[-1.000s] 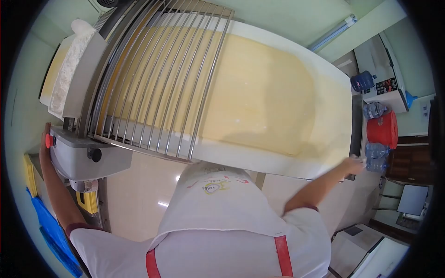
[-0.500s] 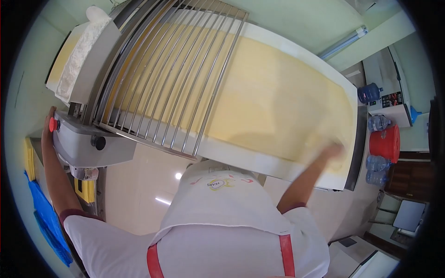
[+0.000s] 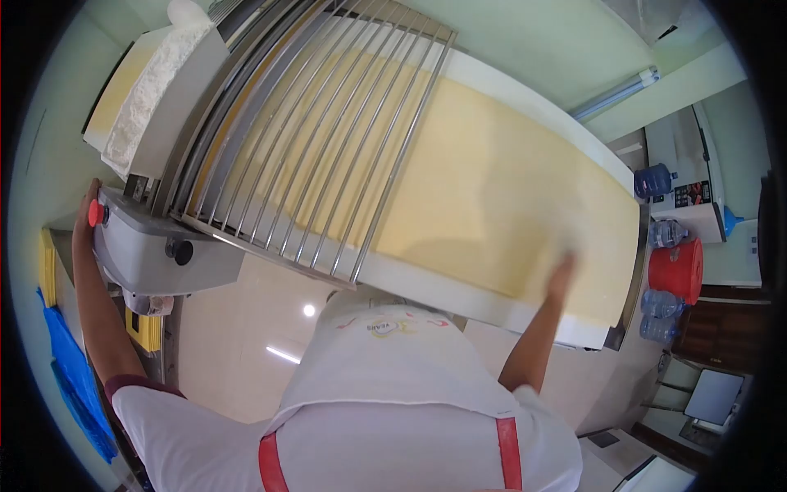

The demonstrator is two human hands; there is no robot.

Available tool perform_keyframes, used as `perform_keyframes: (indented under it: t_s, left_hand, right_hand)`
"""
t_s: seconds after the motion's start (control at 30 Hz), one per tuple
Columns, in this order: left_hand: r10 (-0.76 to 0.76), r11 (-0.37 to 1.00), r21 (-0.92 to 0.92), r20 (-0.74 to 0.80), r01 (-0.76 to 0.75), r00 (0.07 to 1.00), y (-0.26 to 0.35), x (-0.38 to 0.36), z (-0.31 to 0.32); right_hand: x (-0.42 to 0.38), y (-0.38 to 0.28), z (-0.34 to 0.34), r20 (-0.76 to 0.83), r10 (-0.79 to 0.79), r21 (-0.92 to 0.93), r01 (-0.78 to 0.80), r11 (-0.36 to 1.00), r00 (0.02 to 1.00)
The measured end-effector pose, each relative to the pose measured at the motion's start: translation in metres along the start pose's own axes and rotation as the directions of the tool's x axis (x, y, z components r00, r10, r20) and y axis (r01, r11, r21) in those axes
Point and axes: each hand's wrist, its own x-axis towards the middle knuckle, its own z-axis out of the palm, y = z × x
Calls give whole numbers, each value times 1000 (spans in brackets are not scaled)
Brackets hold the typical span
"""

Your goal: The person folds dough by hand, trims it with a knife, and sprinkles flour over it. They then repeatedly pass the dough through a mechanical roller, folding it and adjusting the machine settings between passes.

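A wide, pale yellow sheet of dough [image 3: 459, 164] lies along the white belt [image 3: 410, 273] of a dough sheeter, passing under its metal bar guard [image 3: 328, 148]. My right hand [image 3: 561, 271] is over the near right part of the sheet, its fingers smeared by motion. On the far left, my left hand [image 3: 88, 211] rests against the sheeter's grey housing [image 3: 164, 250], right beside a red button [image 3: 97, 213]. Its fingers are mostly hidden along the housing's edge. A black knob [image 3: 180, 251] sits on the housing's near face.
A flour-filled tray [image 3: 147, 94] sits atop the machine at upper left. Beyond the belt's right end stand a red bucket [image 3: 676, 271] and several large water bottles, one blue [image 3: 654, 180]. Blue plastic [image 3: 78, 377] hangs at the left; tiled floor [image 3: 238, 353] lies below.
My right hand has moved left across the dough, away from the belt's end. The sheet now reaches the belt's right edge. My left hand stays by the red button; the view has shifted slightly.
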Motion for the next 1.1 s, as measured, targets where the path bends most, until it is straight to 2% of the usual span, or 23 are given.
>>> perform_keyframes:
  t_s: [0.03, 0.07, 0.13, 0.2, 0.27, 0.3, 0.37, 0.43, 0.47, 0.53, 0.57, 0.6, 0.63, 0.7, 0.73, 0.77, 0.8, 0.83, 0.9, 0.93, 0.97, 1.03, 1.1]
  left_hand:
    - [-2, 1000, 9, -1, 2, 1000, -1, 5, -2]
    - [-56, 998, 26, -7, 56, 998, -14, 20, -8]
    - [-68, 997, 32, -17, 69, 998, -36, 40, -7]
    - [18, 1000, 7, -40, -18, 999, -52, 48, -4]
    - [114, 993, -14, -62, -115, 992, -59, 58, -6]
    - [161, 986, -22, -66, -163, 985, -63, 63, -6]
    - [115, 991, -68, -9, -115, 993, -56, 59, -7]
    - [15, 986, -166, 14, -13, 1000, 3, 12, 13]
    - [-77, 977, -184, 164, 107, 984, 22, -2, 12]
    - [65, 989, -140, 197, -37, 978, 39, -22, 19]
    - [156, 983, -125, 188, -134, 970, 49, -38, 28]
    - [216, 973, -116, 164, -199, 962, 60, -49, 35]
    - [221, 973, -102, 128, -208, 967, 74, -56, 42]
    - [-18, 1000, -19, 41, 18, 999, 66, -31, 50]
    - [-86, 986, -141, 37, 91, 996, 106, -87, 43]
    - [82, 996, 28, -62, -81, 995, 109, -109, 31]
    - [100, 992, -64, -187, -113, 977, 93, -108, 30]
    - [115, 974, -155, -303, -168, 946, 65, -104, 35]
    - [129, 863, -324, -600, -387, 789, 4, -135, 55]
    - [97, 830, -467, -416, -305, 904, -37, -145, 64]
    - [86, 785, -590, -199, -190, 976, -68, -164, 75]
    - [178, 685, -725, 73, -70, 981, -80, -217, 98]
    - [371, 555, -820, 88, -144, 924, -116, -227, 132]
  right_hand:
    - [-67, -135, -19, 166, -5, -636, 111, 763, 986]
    - [-81, -141, -2, -149, -131, 179, 157, 971, 980]
    - [-48, -124, -16, -105, 10, 425, 36, 904, 994]
    - [5, -74, -10, -173, -81, -29, 77, 997, 982]
    - [4, -120, 20, -82, -152, -463, 97, 881, 985]
    - [1, -150, 36, -11, -134, -557, 105, 824, 991]
    - [-33, -208, 75, 169, -319, -448, 361, 818, 933]
    - [-113, -269, 93, 299, -590, -402, 660, 635, 750]
    - [-154, -303, 74, 435, -547, -251, 680, 689, 715]
    - [-190, -276, 64, 426, -508, -106, 599, 794, 749]
    - [-193, -256, 55, 434, -463, -121, 559, 821, 773]
    - [-189, -238, 45, 436, -382, -100, 466, 879, 815]
    - [-182, -215, 42, 398, -381, -174, 477, 862, 834]
    - [-158, -169, 48, 311, -386, -374, 485, 790, 868]
    - [-152, -169, 50, 287, -380, -423, 472, 774, 879]
    - [-149, -172, 54, 282, -372, -450, 465, 762, 884]
    - [-162, -195, 51, 274, -268, -522, 376, 766, 924]
    - [-160, -201, 54, 283, -233, -528, 354, 772, 930]
    - [-175, -218, 51, 292, -250, -533, 374, 759, 923]
    - [-181, -225, 61, 288, -311, -507, 420, 753, 906]
    - [-184, -223, 70, 279, -365, -490, 458, 741, 888]
    - [-186, -225, 78, 267, -420, -470, 498, 729, 867]
    - [-189, -241, 88, 266, -417, -442, 495, 748, 869]
